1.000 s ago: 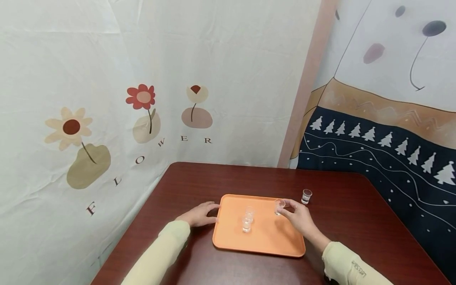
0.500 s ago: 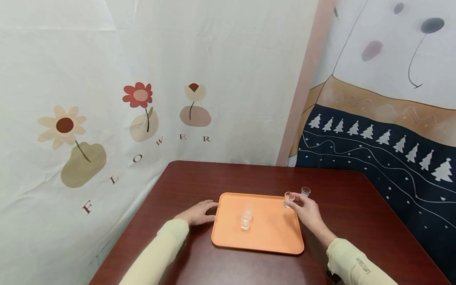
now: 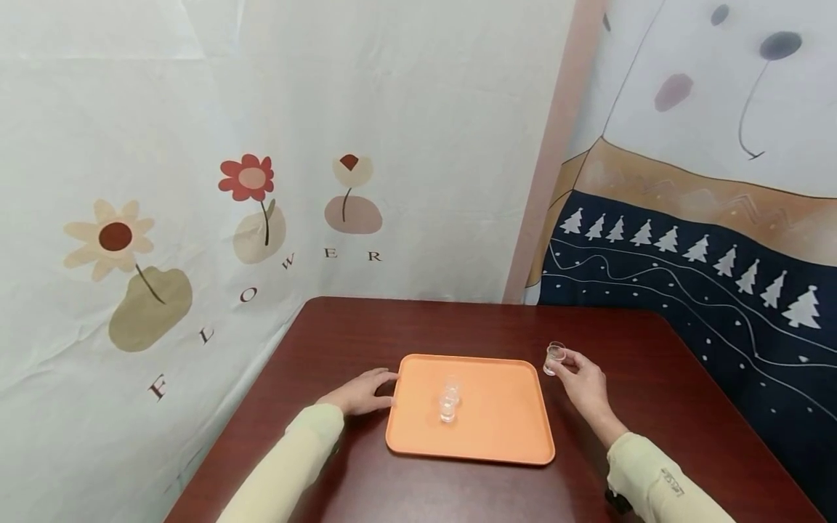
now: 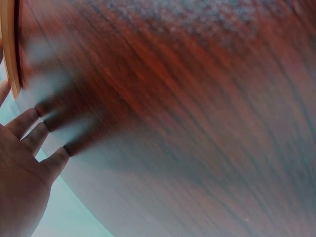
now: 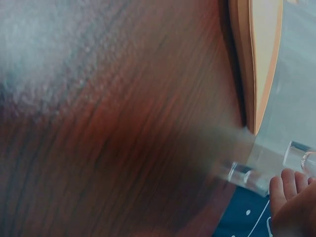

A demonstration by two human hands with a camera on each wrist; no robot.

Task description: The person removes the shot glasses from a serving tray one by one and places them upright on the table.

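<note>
An orange tray (image 3: 497, 428) lies on a dark red wooden table (image 3: 654, 407). Two small clear glasses (image 3: 448, 401) stand close together on its middle. My right hand (image 3: 582, 381) is just off the tray's far right corner and pinches another small clear glass (image 3: 555, 357) at table height. In the right wrist view, my fingertips (image 5: 284, 190) show beside this glass (image 5: 298, 157), with a second glass (image 5: 242, 176) next to it and the tray's edge (image 5: 252, 64) nearby. My left hand (image 3: 362, 392) rests flat on the table against the tray's left rim, fingers (image 4: 22, 143) straight.
Printed cloth backdrops hang close behind the table, one with flowers (image 3: 251, 178) on the left and one dark with trees (image 3: 693, 250) on the right. The table's left edge (image 3: 261, 378) runs near my left arm.
My right hand has carried the small glass from above the tray's right part rightward, off the tray, to where the lone glass stood on the table. The left hand has stayed put.
</note>
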